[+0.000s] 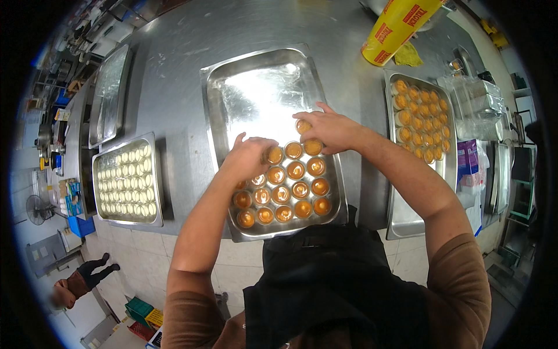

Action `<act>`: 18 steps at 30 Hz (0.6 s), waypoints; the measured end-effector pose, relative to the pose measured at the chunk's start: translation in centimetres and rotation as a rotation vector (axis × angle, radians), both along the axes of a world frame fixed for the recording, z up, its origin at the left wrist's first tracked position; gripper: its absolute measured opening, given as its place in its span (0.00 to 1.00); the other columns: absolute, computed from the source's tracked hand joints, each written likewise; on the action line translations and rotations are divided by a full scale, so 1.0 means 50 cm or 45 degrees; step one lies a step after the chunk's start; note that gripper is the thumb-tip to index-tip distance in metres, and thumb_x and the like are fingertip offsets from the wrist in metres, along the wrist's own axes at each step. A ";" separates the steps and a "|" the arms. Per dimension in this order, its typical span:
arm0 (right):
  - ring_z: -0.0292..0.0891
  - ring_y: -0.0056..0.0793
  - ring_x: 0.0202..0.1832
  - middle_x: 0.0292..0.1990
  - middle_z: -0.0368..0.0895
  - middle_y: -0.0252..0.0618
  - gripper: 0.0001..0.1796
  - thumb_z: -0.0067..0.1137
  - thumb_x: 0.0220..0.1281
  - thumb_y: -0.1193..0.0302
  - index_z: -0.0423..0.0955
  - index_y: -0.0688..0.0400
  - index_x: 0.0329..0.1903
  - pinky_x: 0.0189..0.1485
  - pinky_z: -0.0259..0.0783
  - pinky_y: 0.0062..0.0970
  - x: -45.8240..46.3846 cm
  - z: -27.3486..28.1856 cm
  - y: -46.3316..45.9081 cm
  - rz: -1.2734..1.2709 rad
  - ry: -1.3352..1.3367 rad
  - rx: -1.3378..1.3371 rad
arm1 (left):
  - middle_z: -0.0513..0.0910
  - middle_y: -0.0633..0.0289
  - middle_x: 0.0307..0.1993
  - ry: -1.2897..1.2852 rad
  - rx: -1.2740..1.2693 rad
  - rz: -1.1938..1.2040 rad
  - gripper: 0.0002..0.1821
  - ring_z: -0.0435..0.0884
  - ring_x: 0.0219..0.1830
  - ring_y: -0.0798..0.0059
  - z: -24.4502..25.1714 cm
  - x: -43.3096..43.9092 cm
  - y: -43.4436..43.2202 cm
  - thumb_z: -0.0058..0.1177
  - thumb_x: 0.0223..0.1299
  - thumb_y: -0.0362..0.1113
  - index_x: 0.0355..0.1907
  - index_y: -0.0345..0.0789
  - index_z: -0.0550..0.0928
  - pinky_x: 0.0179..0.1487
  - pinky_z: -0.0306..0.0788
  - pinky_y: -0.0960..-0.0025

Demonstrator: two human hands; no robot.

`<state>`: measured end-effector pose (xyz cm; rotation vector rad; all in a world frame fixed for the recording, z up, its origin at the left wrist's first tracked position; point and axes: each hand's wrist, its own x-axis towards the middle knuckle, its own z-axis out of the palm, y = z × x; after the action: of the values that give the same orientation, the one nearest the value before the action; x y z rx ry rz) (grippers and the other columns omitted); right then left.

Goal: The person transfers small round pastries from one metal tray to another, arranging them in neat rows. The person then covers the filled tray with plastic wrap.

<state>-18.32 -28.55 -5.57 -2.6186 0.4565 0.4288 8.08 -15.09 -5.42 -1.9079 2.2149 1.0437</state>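
A deep stainless steel tray (261, 96) lies before me, its near half filled with rows of small clear cups (281, 194) holding a glossy caramel-coloured filling. The farther cups have a crumbly, matte top. My left hand (249, 158) curls around one crumb-topped cup (275, 155) at the left of that row. With my right hand (333, 131) I grip another crumb-topped cup (304, 126), just beyond the row. My right thumb lies against the cup (313, 147) at the row's right end. Between the hands stands one more such cup (294, 150).
On the right, a tray (407, 220) holds orange-topped cups (420, 120). To the left sit a tray of pale cream-filled cups (126, 183) and another metal tray (110, 96). A yellow printed roll (399, 30) stands by a yellow cloth (408, 55). Another person (83, 279) stands at far left.
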 end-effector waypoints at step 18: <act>0.76 0.40 0.75 0.72 0.79 0.39 0.37 0.61 0.65 0.83 0.74 0.44 0.76 0.90 0.43 0.64 0.019 -0.023 -0.030 -0.136 -0.179 -0.008 | 0.89 0.47 0.62 0.396 -0.053 0.291 0.39 0.90 0.60 0.50 0.002 -0.056 -0.039 0.77 0.55 0.41 0.72 0.39 0.82 0.65 0.81 0.55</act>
<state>-17.35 -30.05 -6.73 -2.5938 0.5476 0.2073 5.26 -17.04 -5.32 -2.1899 2.2169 1.4274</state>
